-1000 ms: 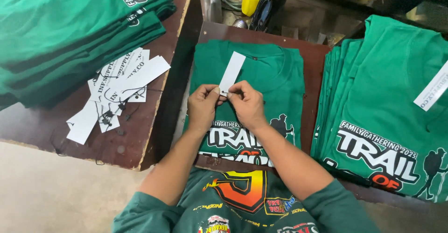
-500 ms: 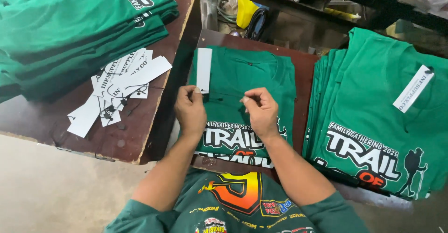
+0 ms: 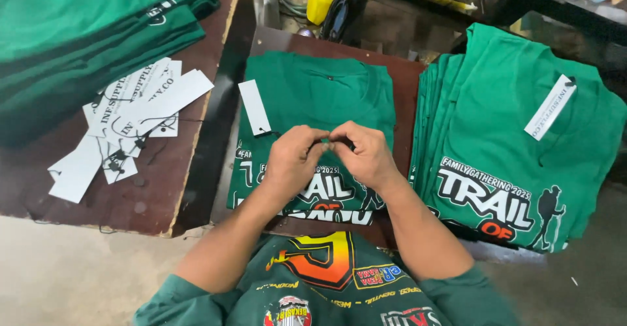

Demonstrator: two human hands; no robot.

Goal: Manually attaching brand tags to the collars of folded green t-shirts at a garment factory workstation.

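Matt cloth shirt (image 3: 313, 97); paper tag (image 3: 254, 107); probably wood board (image 3: 405, 78).

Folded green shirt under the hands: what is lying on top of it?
On the folded green shirt lies a white paper tag at its left edge. The left hand and right hand meet over the print, hiding what the fingertips pinch.

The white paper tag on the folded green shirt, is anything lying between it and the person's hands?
Nothing visible does. The white paper tag lies flat on the folded green shirt, just left of the left hand and right hand, with only bare green cloth between them.
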